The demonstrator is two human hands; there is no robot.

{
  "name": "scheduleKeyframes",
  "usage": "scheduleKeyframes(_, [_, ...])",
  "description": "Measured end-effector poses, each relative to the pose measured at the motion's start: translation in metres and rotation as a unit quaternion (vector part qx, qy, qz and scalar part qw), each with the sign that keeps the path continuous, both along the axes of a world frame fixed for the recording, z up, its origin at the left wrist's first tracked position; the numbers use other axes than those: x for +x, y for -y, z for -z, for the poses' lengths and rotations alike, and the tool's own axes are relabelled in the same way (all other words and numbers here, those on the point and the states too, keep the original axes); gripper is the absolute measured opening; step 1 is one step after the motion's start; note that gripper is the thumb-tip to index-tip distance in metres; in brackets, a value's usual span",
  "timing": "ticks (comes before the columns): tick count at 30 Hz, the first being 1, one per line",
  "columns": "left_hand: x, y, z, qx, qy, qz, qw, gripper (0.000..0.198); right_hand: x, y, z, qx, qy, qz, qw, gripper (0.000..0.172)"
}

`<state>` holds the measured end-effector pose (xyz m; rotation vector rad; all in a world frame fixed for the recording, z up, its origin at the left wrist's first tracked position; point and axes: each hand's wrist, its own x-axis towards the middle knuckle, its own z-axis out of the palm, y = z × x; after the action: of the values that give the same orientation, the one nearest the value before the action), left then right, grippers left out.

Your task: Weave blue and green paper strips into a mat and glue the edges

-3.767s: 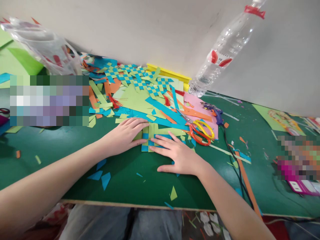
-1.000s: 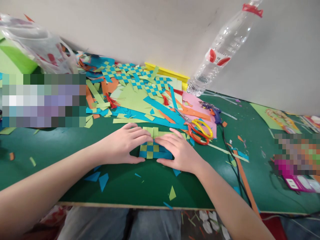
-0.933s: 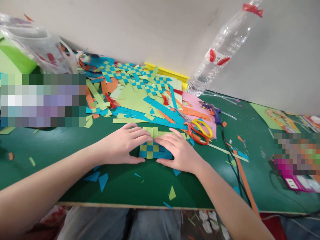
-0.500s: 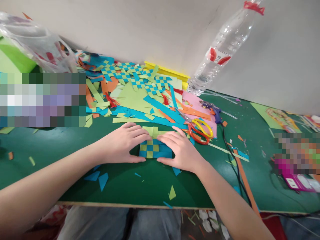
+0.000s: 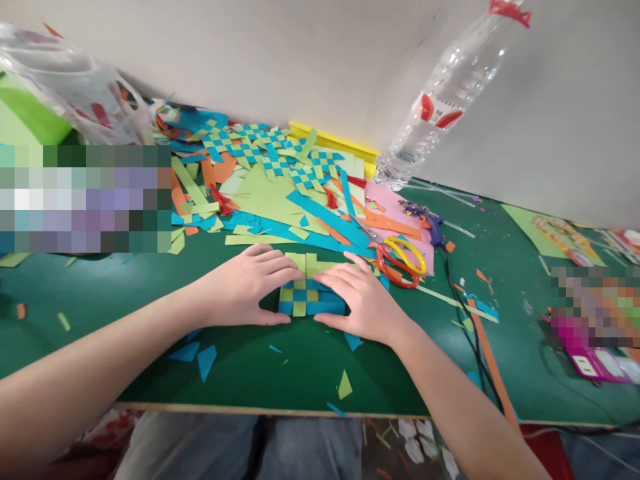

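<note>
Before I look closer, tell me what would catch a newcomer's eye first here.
Probably the tall clear bottle at the back of the green table. Next come the woven paper pieces piled to its left, and the scissors with red and yellow handles, lying nearer. Front and centre, left hand and right hand flank a small blue and green weave.

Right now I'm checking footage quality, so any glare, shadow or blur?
Head view: white glints on the clear bottle, sheen on the green tabletop, soft shadow near the left hand and right hand; the plastic bag looks slightly soft, and pixelated blocks mask patches either side.
</note>
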<state>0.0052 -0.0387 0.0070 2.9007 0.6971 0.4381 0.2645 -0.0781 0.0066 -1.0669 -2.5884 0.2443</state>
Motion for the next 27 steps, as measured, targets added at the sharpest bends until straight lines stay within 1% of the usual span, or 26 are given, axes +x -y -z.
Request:
scheduleKeyframes(5, [0.001,0.001,-0.0017,-0.006,0.015,0.004,1.0,0.046,-0.0003,0.0002,-0.001,0.002,-0.001,-0.001,1.0,0.051])
scheduleKeyframes(10, [0.0007,0.0008,-0.0008,0.0,0.002,0.009,1.0,0.045,0.0,0.0003,-0.0006,0.001,0.001,-0.002,1.0,0.05])
scheduleKeyframes(17, [0.0009,0.0005,-0.0009,0.003,0.0,0.017,1.0,0.041,0.0001,-0.0001,0.0005,-0.006,0.003,-0.001,1.0,0.056])
scheduleKeyframes(27, [0.0004,0.0015,-0.0019,-0.008,0.004,0.025,1.0,0.04,-0.0005,0.0002,0.0003,-0.016,0.006,0.001,1.0,0.061])
